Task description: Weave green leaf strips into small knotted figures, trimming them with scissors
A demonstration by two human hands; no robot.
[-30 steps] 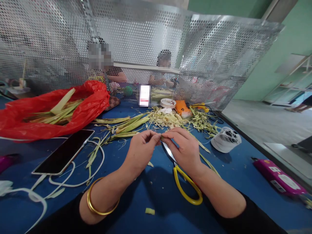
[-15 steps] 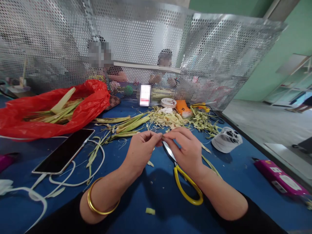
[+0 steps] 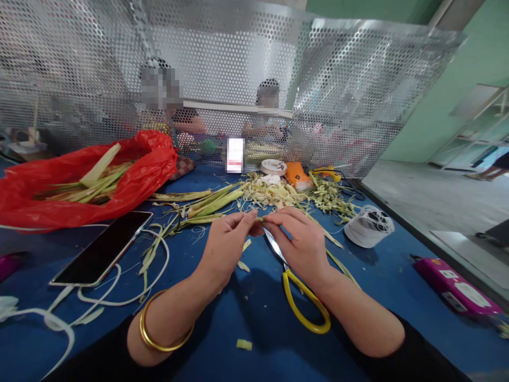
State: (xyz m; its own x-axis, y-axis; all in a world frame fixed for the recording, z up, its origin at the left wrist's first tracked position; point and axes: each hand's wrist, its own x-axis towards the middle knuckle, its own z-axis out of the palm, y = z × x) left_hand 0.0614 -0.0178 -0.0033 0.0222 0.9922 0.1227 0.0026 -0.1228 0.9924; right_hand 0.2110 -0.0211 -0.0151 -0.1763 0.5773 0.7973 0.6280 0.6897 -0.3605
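Pinching grn bit (image 3: 260, 219) w/ L+R fingers (image 3: 280, 218)

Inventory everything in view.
plant bit: 1, green, centre
scissors: 1, yellow-handled, centre
leaf strips: several, green, centre
scraps: many, pale, back
bag: 1, red, left
pouch: 1, brown, left
phone: 1, black, left
cables: unclear, white, left
lit screen: 1, white, back
tape roll: 1, white, back
packet: 1, orange, back
tool: 1, yellow, back
spool: 1, white, right
purple items: 2, sides
table: 1, blue, beneath
partition: 1, silver, behind
people: 2, behind partition
wall: 1, green, right
bangle: 1, gold, lower left
left hand: 1, centre
right hand: 1, centre
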